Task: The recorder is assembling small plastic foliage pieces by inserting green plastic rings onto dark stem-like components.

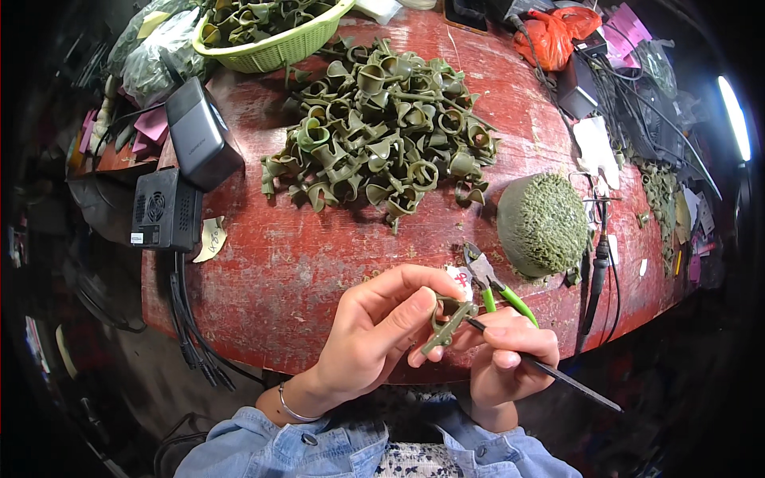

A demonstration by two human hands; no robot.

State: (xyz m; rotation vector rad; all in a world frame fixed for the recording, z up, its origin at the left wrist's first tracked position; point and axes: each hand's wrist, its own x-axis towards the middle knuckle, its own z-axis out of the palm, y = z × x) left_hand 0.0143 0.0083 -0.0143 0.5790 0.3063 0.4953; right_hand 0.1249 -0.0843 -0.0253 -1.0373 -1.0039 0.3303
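Observation:
My left hand (388,328) pinches a small olive-green molded piece (448,327) between thumb and fingers, just over the near edge of the table. My right hand (514,355) grips a slim dark file-like tool (575,384). Its tip meets or nearly touches the piece; I cannot tell which. Behind my right hand lie cutting pliers (484,273) with bright green handles. A scrap of white paper with a red mark (460,279) sits beside their jaws. Farther back, a large heap of similar olive-green pieces (382,131) covers the middle of the table.
The red, worn table (263,295) carries a round green block with a crumbly top (543,225) at right. A green basket (275,49) of more pieces stands at far left. Dark boxes (167,209) with cables line the left edge. An orange bag (554,36) and cables are at far right.

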